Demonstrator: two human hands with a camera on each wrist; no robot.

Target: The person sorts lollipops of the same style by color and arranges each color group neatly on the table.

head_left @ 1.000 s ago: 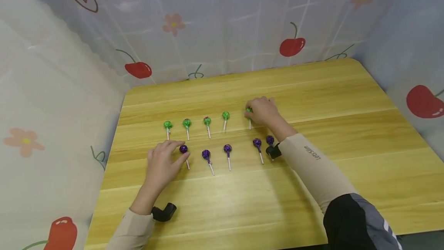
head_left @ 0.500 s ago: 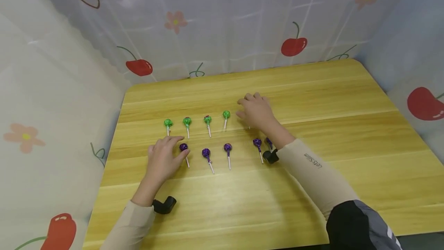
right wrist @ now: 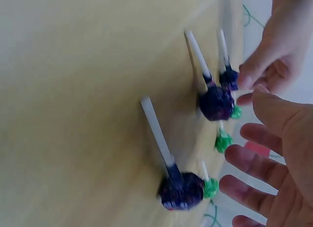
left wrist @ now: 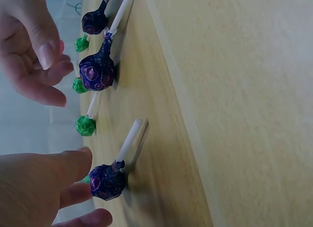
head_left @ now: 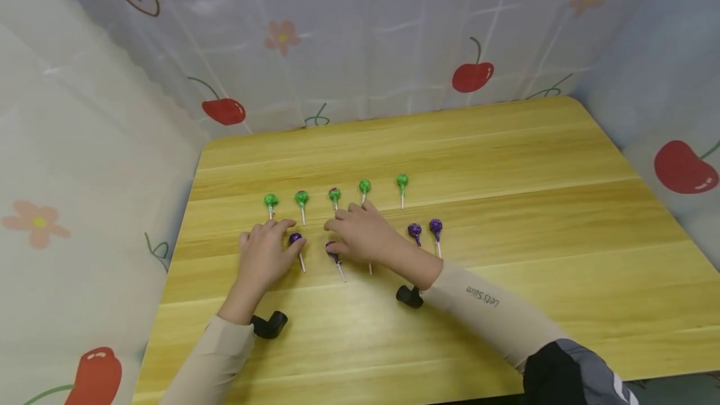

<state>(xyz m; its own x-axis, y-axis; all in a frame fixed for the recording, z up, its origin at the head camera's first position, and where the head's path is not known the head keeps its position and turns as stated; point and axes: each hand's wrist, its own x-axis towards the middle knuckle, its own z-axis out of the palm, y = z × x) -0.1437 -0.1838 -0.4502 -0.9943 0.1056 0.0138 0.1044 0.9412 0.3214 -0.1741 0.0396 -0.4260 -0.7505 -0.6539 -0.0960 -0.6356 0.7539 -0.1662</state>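
Several green lollipops (head_left: 301, 197) lie in a back row on the wooden table, and several purple lollipops lie in a front row. My left hand (head_left: 263, 258) is at the leftmost purple lollipop (left wrist: 107, 182), thumb and loosely bent fingers on either side of its head, not visibly pinching it. Over the second purple lollipop (head_left: 337, 259) hovers my right hand (head_left: 360, 233), fingers spread and holding nothing. That hand hides most of the third purple lollipop (right wrist: 181, 190) in the head view. The rightmost green lollipop (head_left: 402, 180) lies apart from both hands.
Two more purple lollipops (head_left: 435, 226) lie right of my right hand, close together, partly behind the wrist. Black wrist cameras (head_left: 270, 325) jut from both sleeves. Printed curtains (head_left: 365, 36) enclose the wooden table (head_left: 534, 205) at the back and sides.
My right hand has left the rightmost green lollipop, which now lies uncovered, and moved left and nearer to the purple row. The left hand has stayed by the leftmost purple lollipop.
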